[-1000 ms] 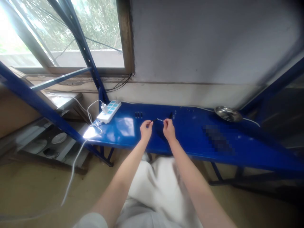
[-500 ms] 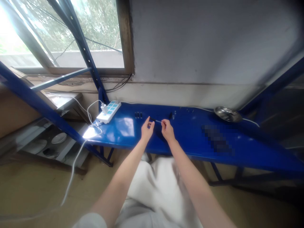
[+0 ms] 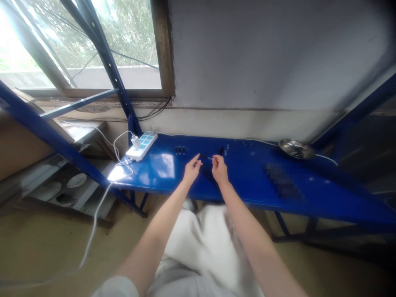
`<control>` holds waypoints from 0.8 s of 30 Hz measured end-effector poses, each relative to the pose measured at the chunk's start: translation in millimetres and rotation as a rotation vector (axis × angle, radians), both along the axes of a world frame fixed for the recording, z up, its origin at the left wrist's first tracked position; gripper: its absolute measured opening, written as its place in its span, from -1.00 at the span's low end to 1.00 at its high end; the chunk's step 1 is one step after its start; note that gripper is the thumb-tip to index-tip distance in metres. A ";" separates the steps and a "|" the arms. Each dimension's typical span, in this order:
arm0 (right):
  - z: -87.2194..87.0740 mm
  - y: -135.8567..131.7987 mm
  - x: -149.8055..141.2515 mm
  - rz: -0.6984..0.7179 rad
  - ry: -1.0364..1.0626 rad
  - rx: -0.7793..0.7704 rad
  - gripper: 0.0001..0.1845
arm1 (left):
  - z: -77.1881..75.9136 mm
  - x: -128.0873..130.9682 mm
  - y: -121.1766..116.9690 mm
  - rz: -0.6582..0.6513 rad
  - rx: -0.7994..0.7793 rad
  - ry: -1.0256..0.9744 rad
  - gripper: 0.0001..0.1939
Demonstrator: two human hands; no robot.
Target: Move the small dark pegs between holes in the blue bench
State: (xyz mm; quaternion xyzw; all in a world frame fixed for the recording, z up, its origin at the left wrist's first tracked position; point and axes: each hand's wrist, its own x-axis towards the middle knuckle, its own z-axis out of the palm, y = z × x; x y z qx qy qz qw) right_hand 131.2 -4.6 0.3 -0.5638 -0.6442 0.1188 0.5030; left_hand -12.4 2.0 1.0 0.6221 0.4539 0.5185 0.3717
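A thin pen-like stick (image 3: pixel 205 156), dark on its left part and pale or clear toward the right, spans the gap between my hands above the blue table. My right hand (image 3: pixel 219 169) is closed, its thumb and fingers pinching the pale end. At the dark end, the fingertips of my left hand (image 3: pixel 192 170) meet the stick, index finger stretched along and thumb just below it. Several small dark pieces (image 3: pixel 180 150) lie in a row beyond my left hand. Another dark piece (image 3: pixel 222 150) and small clear bits (image 3: pixel 227 149) lie beyond my right hand.
The blue table (image 3: pixel 244 177) runs along the wall. A white power strip (image 3: pixel 142 145) with a plugged-in adapter and cables sits at its left end. To the right are a shiny metal dish (image 3: pixel 296 149) and a pixelated dark object (image 3: pixel 283 181). A blue frame post rises at left.
My left fingertips have moved slightly right and the dark part of the stick has shifted right with them. My right hand has moved a little to the right.
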 end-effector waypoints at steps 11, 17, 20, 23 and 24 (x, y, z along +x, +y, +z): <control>0.6 1.1 -0.2 -0.060 -0.101 -0.014 -0.53 | 7.5 4.2 -7.5 0.037 0.055 0.055 -0.77; 2.8 2.0 -0.9 -0.138 -0.206 -0.144 -0.53 | 10.3 8.8 -10.1 -0.033 0.176 0.325 -0.82; 3.2 2.3 -1.1 -0.156 -0.219 -0.176 -0.54 | 21.6 6.0 -10.4 -0.027 0.284 0.633 -0.81; 3.1 1.6 -0.7 -0.154 -0.184 -0.136 -0.54 | 42.8 0.9 -6.5 -0.064 0.434 0.981 -0.78; 2.8 1.3 -0.6 -0.142 -0.171 -0.117 -0.53 | 51.4 -0.7 -4.0 -0.081 0.478 1.068 -0.78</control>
